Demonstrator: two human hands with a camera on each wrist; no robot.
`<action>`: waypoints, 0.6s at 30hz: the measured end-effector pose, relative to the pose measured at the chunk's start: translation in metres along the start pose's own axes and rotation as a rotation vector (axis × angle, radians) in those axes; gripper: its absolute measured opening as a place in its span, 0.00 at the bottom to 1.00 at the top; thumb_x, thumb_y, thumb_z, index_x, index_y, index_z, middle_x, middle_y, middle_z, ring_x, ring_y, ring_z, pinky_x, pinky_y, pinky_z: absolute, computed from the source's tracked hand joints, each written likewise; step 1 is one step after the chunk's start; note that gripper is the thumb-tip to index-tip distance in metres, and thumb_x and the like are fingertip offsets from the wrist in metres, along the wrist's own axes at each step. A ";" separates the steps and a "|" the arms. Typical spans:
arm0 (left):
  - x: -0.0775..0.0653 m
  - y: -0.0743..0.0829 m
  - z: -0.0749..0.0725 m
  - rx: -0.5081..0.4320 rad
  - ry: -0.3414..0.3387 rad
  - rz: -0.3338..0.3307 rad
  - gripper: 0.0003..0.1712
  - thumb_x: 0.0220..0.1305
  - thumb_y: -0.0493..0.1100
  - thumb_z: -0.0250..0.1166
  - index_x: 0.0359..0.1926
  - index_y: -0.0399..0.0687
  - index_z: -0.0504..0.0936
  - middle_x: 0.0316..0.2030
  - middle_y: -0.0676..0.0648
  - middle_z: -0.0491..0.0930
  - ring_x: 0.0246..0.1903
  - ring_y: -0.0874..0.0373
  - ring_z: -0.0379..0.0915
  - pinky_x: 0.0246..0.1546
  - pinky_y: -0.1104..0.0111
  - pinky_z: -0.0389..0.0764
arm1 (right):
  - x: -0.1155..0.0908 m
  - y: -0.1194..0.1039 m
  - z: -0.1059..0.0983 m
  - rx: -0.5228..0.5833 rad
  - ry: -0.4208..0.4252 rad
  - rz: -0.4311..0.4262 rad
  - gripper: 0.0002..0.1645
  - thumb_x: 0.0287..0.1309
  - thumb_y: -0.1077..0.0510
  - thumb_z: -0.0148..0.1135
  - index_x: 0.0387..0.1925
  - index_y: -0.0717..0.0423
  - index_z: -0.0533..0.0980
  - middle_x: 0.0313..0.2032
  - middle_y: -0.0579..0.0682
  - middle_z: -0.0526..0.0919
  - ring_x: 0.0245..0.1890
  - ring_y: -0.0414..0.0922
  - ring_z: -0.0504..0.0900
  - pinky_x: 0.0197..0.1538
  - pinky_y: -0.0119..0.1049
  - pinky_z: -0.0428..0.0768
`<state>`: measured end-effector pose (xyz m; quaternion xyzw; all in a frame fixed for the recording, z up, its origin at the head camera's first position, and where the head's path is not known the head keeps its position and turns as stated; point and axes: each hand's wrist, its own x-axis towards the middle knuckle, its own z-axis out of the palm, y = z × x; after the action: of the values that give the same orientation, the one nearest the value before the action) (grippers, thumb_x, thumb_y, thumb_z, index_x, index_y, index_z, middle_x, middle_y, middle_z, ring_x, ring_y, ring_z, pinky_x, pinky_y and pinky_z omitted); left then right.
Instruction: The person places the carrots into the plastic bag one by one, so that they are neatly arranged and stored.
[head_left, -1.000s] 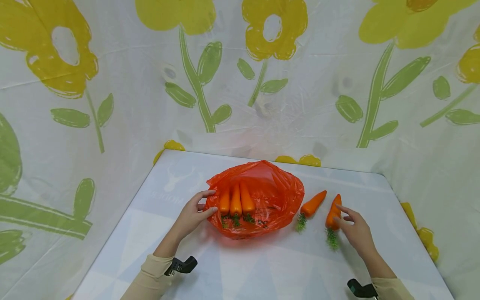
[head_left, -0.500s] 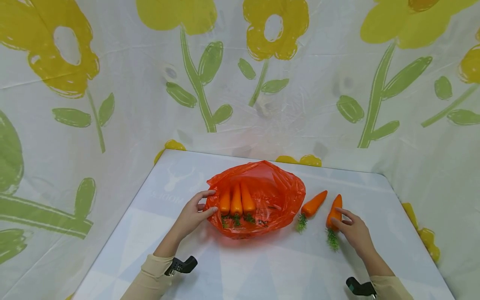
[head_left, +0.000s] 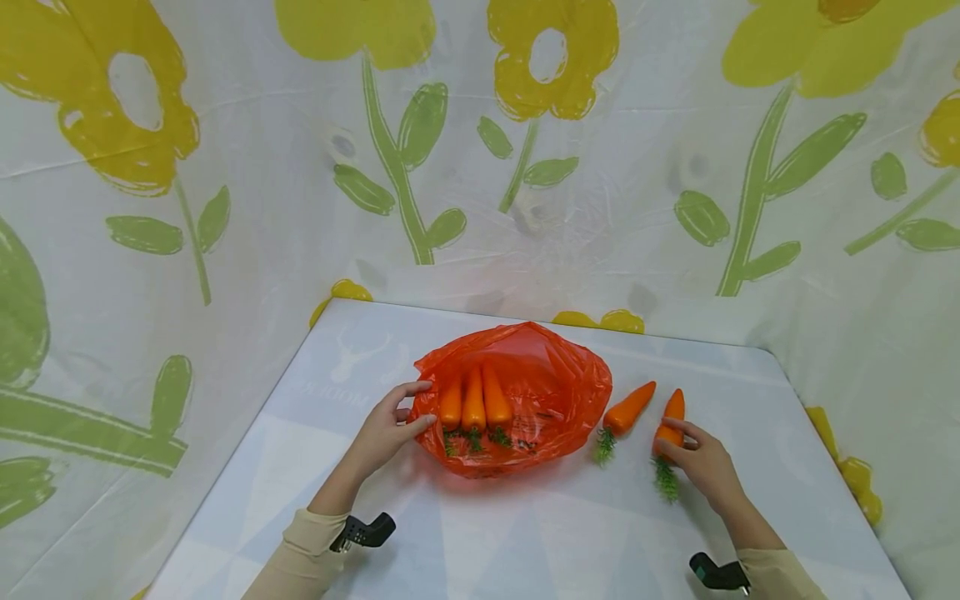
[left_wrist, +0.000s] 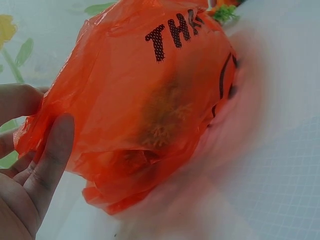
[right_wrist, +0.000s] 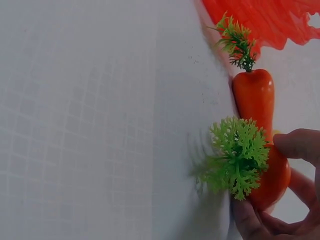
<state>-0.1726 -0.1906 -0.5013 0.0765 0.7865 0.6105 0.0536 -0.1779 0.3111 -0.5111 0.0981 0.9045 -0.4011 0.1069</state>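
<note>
A red plastic bag (head_left: 555, 408) lies with its mouth facing the person, and three orange carrots (head_left: 472, 408) with green tops rest side by side inside. My left hand (head_left: 386, 429) pinches the bag's left rim; in the left wrist view, the thumb (left_wrist: 57, 145) presses the outside of the printed film. To the right of the bag, one carrot (head_left: 628, 408) lies loose on the table. The outermost carrot (head_left: 675, 406) is held between the thumb and fingers of my right hand (head_left: 708, 471), its leafy top (right_wrist: 240, 155) pointing towards the person.
The pale patterned table (head_left: 495, 542) has its far edge against a white curtain (head_left: 615, 217) printed with yellow flowers. Black wrist cameras sit on the left wrist (head_left: 363, 531) and right wrist (head_left: 718, 572).
My right hand has shifted slightly left and its fingers have closed around the outermost carrot. The left hand stays on the bag's rim, and the other carrots have not moved.
</note>
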 end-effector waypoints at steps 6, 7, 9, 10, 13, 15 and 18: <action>-0.001 0.000 0.001 0.001 0.003 -0.001 0.32 0.67 0.43 0.70 0.69 0.49 0.71 0.67 0.39 0.68 0.45 0.48 0.83 0.41 0.65 0.87 | -0.002 0.000 -0.001 0.002 0.015 -0.008 0.41 0.69 0.41 0.62 0.72 0.62 0.65 0.71 0.73 0.60 0.66 0.70 0.66 0.64 0.66 0.70; -0.001 0.001 0.001 0.001 0.003 -0.001 0.32 0.67 0.43 0.70 0.69 0.49 0.71 0.67 0.39 0.67 0.45 0.48 0.83 0.41 0.65 0.87 | -0.003 0.001 -0.001 0.002 0.019 -0.011 0.41 0.69 0.41 0.62 0.72 0.62 0.66 0.70 0.73 0.61 0.66 0.70 0.66 0.64 0.66 0.70; -0.001 0.001 0.002 0.001 0.003 0.002 0.32 0.67 0.43 0.70 0.69 0.49 0.71 0.67 0.39 0.68 0.45 0.48 0.83 0.41 0.65 0.87 | -0.004 0.001 -0.002 0.006 0.021 -0.012 0.40 0.69 0.41 0.62 0.71 0.62 0.67 0.70 0.73 0.62 0.66 0.69 0.67 0.64 0.65 0.71; -0.001 0.001 0.002 0.000 0.002 0.003 0.32 0.67 0.43 0.70 0.69 0.49 0.71 0.67 0.39 0.67 0.45 0.48 0.83 0.41 0.65 0.87 | -0.005 0.002 -0.002 0.006 0.023 -0.014 0.40 0.69 0.42 0.62 0.71 0.62 0.67 0.70 0.73 0.62 0.65 0.69 0.67 0.64 0.65 0.71; -0.001 0.002 0.002 0.001 0.000 0.006 0.32 0.67 0.43 0.70 0.69 0.49 0.71 0.67 0.39 0.67 0.45 0.48 0.83 0.41 0.65 0.87 | -0.006 0.004 -0.003 0.003 0.029 -0.015 0.39 0.69 0.42 0.62 0.71 0.62 0.67 0.69 0.73 0.63 0.65 0.69 0.68 0.64 0.64 0.71; -0.001 0.002 0.002 0.003 0.000 0.006 0.32 0.67 0.43 0.70 0.69 0.49 0.71 0.67 0.39 0.68 0.45 0.48 0.83 0.41 0.65 0.87 | -0.006 0.006 -0.004 0.003 0.032 -0.012 0.39 0.69 0.42 0.62 0.71 0.62 0.67 0.69 0.73 0.63 0.65 0.69 0.68 0.64 0.64 0.71; -0.001 0.001 0.002 0.008 -0.001 0.004 0.32 0.67 0.43 0.70 0.69 0.49 0.71 0.67 0.39 0.67 0.45 0.48 0.83 0.42 0.65 0.87 | -0.007 0.008 -0.006 0.004 0.037 -0.011 0.40 0.68 0.41 0.62 0.70 0.61 0.68 0.69 0.73 0.63 0.65 0.69 0.68 0.64 0.63 0.72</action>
<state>-0.1714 -0.1889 -0.5005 0.0788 0.7886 0.6076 0.0524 -0.1698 0.3204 -0.5114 0.1005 0.9060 -0.4017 0.0877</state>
